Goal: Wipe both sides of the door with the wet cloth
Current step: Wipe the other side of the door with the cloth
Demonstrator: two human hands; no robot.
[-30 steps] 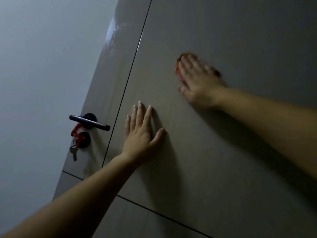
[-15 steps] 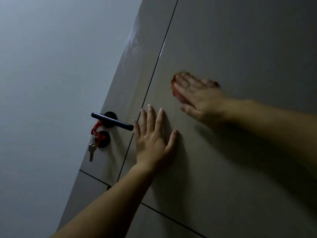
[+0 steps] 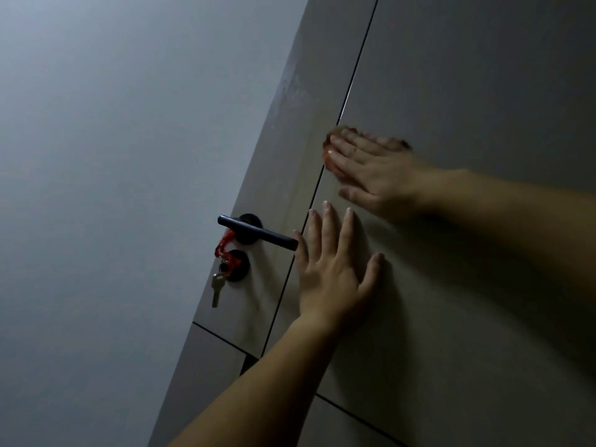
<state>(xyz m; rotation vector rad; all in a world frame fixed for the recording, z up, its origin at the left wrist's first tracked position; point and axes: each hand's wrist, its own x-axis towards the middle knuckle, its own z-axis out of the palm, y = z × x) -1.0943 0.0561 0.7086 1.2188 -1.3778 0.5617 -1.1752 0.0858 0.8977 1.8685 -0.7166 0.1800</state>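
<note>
A grey-brown door [image 3: 467, 75] with thin dark grooves fills the right of the head view. My right hand [image 3: 374, 174] lies flat with straight fingers, pressing a reddish cloth [image 3: 329, 156] against the door beside the vertical groove; only the cloth's edge shows past my fingertips. Just below it, my left hand [image 3: 332, 272] rests flat on the door with fingers spread and holds nothing.
A black lever handle [image 3: 258, 233] sticks out near the door's left edge, its tip close to my left fingertips. Below it a key [image 3: 216, 290] hangs on a red cord [image 3: 225, 253] from the lock. A pale wall [image 3: 113, 188] fills the left.
My right hand has slid the cloth down and left across the door, to the vertical groove. My left hand has stayed flat on the door. The view has shifted left.
</note>
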